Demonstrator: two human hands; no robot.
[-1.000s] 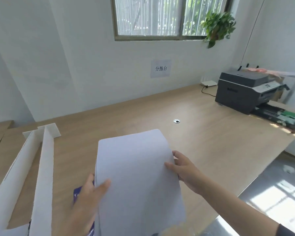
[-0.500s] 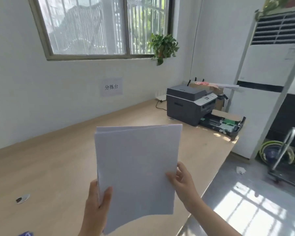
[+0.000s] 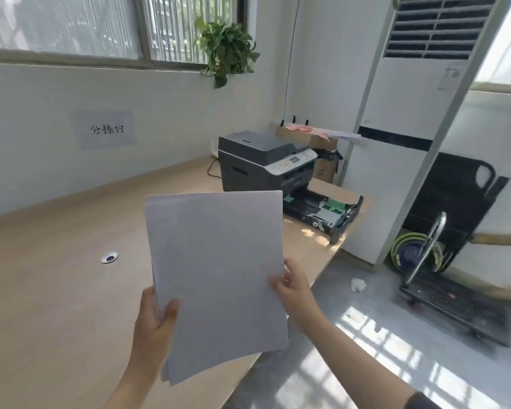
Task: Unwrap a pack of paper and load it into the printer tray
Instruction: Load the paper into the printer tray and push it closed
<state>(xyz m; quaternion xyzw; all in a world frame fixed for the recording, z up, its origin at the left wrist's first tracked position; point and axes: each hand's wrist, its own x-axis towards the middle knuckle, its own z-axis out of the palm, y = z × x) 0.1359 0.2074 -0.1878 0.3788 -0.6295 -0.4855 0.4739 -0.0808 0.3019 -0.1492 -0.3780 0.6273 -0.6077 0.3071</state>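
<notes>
The printer (image 3: 266, 160) stands on the tabletop (image 3: 56, 290); its tray (image 3: 322, 212) lies before it, the paper (image 3: 216, 278) I hold nearer still, left of the tray.

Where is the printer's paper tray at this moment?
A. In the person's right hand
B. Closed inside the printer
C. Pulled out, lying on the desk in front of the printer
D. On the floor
C: the tray lies pulled out on the desk before the printer, with no paper visible in it.
</notes>
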